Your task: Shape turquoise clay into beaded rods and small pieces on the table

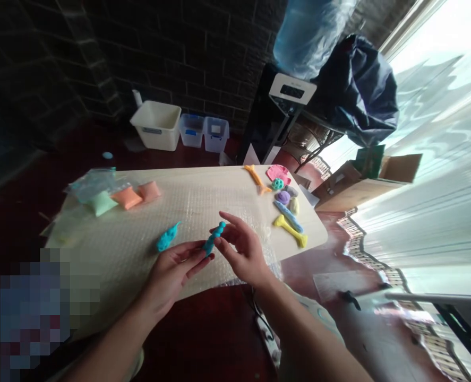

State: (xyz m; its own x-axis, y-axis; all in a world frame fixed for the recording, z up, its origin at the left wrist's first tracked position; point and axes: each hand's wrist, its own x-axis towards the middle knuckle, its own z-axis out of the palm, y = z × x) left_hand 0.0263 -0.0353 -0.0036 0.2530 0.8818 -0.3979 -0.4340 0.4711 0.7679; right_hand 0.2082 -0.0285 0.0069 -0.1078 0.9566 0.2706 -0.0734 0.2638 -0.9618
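Above the front part of the table, both hands hold a small lumpy piece of turquoise modelling clay (214,238). My left hand (182,261) has its fingers closed around the lower end of the piece. My right hand (241,245) pinches near its upper end, with the index finger stretched away. A second turquoise clay lump (167,237), drawn out to a thin tip, lies on the bubble wrap (187,204) left of my hands.
Green (101,203), orange (127,197) and salmon clay packets (149,191) lie at the table's left. Several shaped clay pieces, including a yellow bone (290,231) and an orange bone (257,179), sit at the right. Plastic bins (159,127) stand behind; a cardboard box (347,185) is beyond the right edge.
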